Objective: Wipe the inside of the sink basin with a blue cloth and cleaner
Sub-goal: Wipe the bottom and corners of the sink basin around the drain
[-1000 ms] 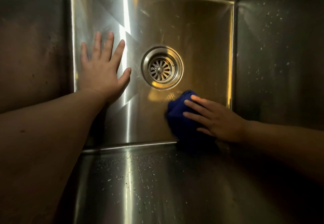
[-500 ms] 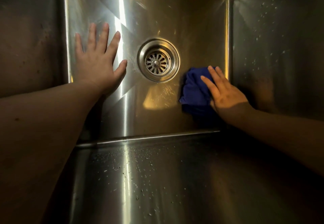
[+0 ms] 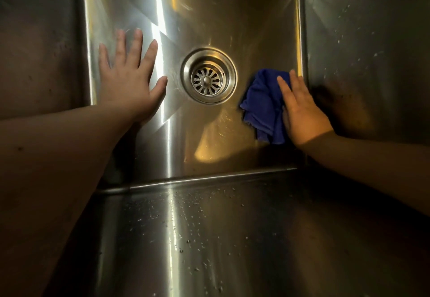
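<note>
I look down into a stainless steel sink basin (image 3: 244, 24) with a round drain strainer (image 3: 208, 76) in the middle of its floor. A crumpled blue cloth (image 3: 263, 103) lies on the floor to the right of the drain, near the right wall. My right hand (image 3: 302, 110) presses flat on the cloth's right part, fingers pointing away from me. My left hand (image 3: 130, 80) rests flat on the floor left of the drain, fingers spread, holding nothing. No cleaner bottle shows.
The near wall (image 3: 209, 238) of the basin is speckled with small droplets, and so is the right wall (image 3: 363, 40). The left wall (image 3: 39, 52) is dark. Both forearms reach in from the bottom corners.
My right hand has slid the blue cloth from the near edge of the floor toward the right wall and farther from me. My left hand has stayed flat in place.
</note>
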Demonstrator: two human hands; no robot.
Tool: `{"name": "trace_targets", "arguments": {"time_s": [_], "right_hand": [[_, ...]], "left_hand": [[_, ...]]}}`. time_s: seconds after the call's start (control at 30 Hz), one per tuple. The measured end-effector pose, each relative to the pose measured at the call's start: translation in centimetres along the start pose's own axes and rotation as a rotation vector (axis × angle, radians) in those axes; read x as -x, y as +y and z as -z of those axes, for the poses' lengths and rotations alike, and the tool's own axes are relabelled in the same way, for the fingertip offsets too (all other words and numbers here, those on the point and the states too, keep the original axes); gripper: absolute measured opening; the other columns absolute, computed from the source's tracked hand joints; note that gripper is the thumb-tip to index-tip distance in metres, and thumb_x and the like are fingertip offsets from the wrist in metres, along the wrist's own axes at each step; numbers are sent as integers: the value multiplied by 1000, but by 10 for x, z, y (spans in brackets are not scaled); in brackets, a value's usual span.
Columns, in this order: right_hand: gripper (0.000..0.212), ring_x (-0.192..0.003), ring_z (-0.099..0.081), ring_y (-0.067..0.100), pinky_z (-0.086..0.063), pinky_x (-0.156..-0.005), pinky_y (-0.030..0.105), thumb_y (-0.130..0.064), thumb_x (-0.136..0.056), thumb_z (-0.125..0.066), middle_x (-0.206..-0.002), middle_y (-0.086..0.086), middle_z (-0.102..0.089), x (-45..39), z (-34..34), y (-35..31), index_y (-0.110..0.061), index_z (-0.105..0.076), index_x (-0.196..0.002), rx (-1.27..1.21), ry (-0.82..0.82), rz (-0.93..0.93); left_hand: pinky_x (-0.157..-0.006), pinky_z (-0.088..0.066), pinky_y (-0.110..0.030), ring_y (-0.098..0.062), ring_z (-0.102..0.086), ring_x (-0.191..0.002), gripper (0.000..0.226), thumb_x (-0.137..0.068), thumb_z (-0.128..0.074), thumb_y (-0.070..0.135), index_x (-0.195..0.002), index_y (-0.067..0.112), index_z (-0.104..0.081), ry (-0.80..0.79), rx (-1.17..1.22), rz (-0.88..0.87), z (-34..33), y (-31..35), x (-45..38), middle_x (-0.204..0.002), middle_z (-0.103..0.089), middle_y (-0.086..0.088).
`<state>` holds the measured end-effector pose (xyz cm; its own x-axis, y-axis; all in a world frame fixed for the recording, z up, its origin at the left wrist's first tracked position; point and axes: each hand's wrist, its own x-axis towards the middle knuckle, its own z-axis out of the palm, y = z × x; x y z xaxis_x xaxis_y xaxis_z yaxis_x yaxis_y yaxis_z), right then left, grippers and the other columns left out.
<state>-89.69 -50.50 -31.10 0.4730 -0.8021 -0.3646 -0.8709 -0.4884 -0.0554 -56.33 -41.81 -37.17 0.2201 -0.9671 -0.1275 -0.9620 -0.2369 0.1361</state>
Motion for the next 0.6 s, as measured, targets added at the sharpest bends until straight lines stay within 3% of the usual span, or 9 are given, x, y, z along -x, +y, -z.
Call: {"name": "trace_targets", "arguments": {"time_s": [0.17, 0.3, 0.43, 0.5, 0.6], "right_hand": [[66, -143, 7, 38, -3, -116, 45, -39, -92, -39, -157, 16, 3, 9, -12, -17, -20, -12, -150, -131, 32, 18], [63, -141, 0, 44, -12, -114, 51, -35, -87, -41, -155, 21, -9, 13, -18, -27, -15, -27, -146, -106, -29, 405], [55, -143, 7, 39, -12, -114, 53, -32, -94, -39, -157, 14, -3, 19, -25, -50, -22, -26, -146, -60, -190, 780], [55, -143, 3, 40, -16, -112, 55, -29, -91, -38, -156, 13, -4, 17, -25, -56, -23, -26, -145, -9, -204, 873], [57, -143, -10, 34, -27, -108, 46, -28, -81, -50, -154, 12, -20, 13, -20, -50, -22, -38, -137, 47, -131, 875]], "left_hand": [[-113, -5, -58, -30, 0, -146, 70, -89, -23, 56, -151, 24, -12, 12, -7, 5, -3, 0, 0, -160, -5, -7], [-113, -6, -58, -29, 0, -146, 70, -89, -20, 56, -151, 25, -10, 13, -24, 10, -3, -1, -1, -160, -4, -6], [-114, -5, -57, -28, 1, -146, 69, -90, -19, 57, -151, 26, -9, 11, -35, 17, -4, -1, -1, -160, -3, -5], [-114, -5, -57, -29, 0, -146, 70, -90, -19, 57, -151, 26, -9, 16, -38, 15, -3, 0, -1, -160, -3, -6], [-114, -6, -57, -29, 0, -146, 69, -90, -19, 57, -151, 26, -10, 15, -41, 17, -3, -1, -1, -160, -4, -6]]}}
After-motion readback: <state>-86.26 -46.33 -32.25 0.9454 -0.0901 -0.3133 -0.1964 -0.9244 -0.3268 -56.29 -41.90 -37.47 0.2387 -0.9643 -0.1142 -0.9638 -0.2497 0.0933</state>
